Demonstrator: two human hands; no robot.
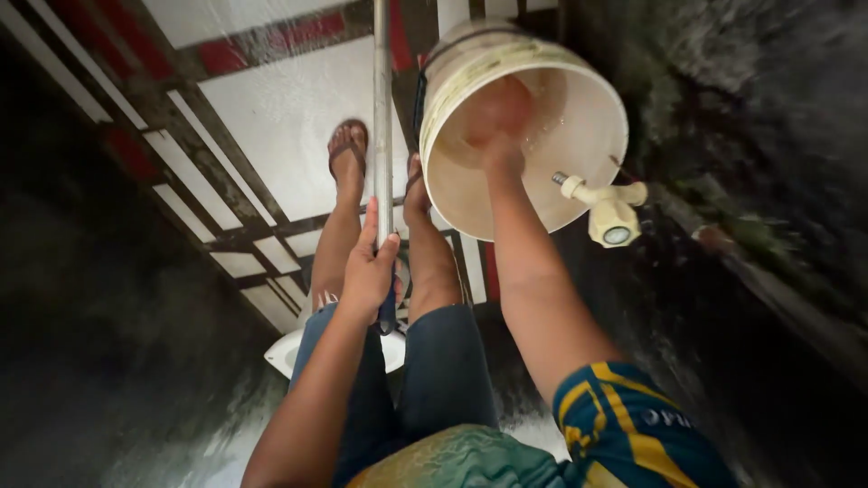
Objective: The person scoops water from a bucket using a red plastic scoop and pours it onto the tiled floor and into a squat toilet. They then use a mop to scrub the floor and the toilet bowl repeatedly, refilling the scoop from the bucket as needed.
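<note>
While the left hand (369,271) wraps its fingers (387,251) around a long thin grey metal pole (382,117) to keep it standing straight up, the right hand (495,113) is deep inside a round cream plastic bucket (579,136). The bucket hangs in the air, tipped on its side so its open mouth faces up toward the camera, and that lets the hand reach the bottom. I cannot tell if the right fingers are spread or pressed together, because the inside of the bucket is blurry there. Just beside the bucket's rim a cream plastic tap (608,206) sticks out from the dark, wet wall (750,136). Far below, two feet in brown sandals (349,149) stand on a white tiled floor (289,117) with dark and red stripes. The place is narrow, with dark walls on both sides.
</note>
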